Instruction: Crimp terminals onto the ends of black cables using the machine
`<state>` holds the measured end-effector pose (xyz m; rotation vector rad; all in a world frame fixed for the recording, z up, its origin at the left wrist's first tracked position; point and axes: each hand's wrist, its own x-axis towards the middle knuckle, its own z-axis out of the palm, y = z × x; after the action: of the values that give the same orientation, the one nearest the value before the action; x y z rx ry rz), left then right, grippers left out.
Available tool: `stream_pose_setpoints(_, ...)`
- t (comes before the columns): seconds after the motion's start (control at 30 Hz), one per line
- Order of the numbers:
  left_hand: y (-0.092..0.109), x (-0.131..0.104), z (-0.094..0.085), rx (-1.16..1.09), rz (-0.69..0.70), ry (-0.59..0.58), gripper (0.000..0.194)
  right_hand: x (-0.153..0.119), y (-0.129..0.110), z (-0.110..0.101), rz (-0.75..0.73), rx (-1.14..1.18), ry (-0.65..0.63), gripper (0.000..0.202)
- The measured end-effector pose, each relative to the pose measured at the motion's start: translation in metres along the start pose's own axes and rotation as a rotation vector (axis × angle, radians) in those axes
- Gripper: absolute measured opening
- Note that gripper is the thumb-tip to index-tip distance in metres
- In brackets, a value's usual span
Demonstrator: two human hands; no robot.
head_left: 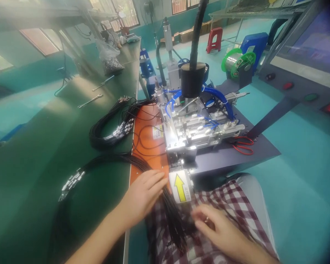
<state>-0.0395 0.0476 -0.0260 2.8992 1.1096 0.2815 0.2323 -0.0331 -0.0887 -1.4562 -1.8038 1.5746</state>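
Note:
My left hand (143, 196) lies over a bundle of black cables (172, 212) at the machine's front left edge, its fingers bent together around the cables' upper side. The bundle hangs down over a checkered cloth on my lap. To the right, my right hand (211, 223) is near the loose cable ends, with thumb and fingers curled; motion blur hides whether anything is between them. Between the hands is a white part with a yellow arrow (180, 187). Beyond it stands the metal machine (192, 128) with blue tubes and an orange plate (145, 128).
A second coil of black cables (99, 134) lies on the green table (30, 165), left of the machine. Red-handled scissors (243, 145) rest on the machine's dark base. A green wire spool (238, 62) and a control panel with buttons (305, 73) stand at the right.

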Motion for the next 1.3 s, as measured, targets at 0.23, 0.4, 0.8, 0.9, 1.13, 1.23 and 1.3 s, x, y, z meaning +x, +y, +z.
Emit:
stream_pose_setpoints(0.23, -0.008, 0.001, -0.005, 0.044, 0.185, -0.045, 0.026, 0.011, -0.016, 0.012, -0.053, 0.031, -0.231, 0.046)
stream_pose_setpoints(0.4, -0.007, 0.012, -0.016, -0.058, 0.138, -0.158, 0.017, 0.012, -0.025, 0.006, -0.092, 0.058, -0.256, 0.035)
stream_pose_setpoints(0.8, -0.011, -0.003, -0.064, -0.225, 0.004, -0.216, 0.015, 0.006, -0.023, -0.001, -0.034, 0.148, -0.312, 0.094)
stream_pose_setpoints(0.9, -0.015, -0.013, -0.077, -0.241, -0.035, -0.156, 0.017, 0.005, -0.017, 0.0, -0.055, 0.124, -0.352, 0.12)
stream_pose_setpoints(1.13, -0.021, -0.019, -0.097, -0.374, -0.193, -0.08, 0.01, -0.001, -0.023, -0.012, -0.144, 0.167, -0.325, 0.078)
stream_pose_setpoints(1.23, -0.014, -0.008, -0.085, -0.396, -0.187, -0.118, 0.011, 0.001, -0.033, -0.003, -0.101, 0.05, -0.293, 0.052)
stream_pose_setpoints(1.3, -0.006, 0.002, -0.07, -0.365, -0.155, -0.139, 0.012, 0.003, -0.041, 0.007, -0.075, -0.074, -0.315, 0.038)
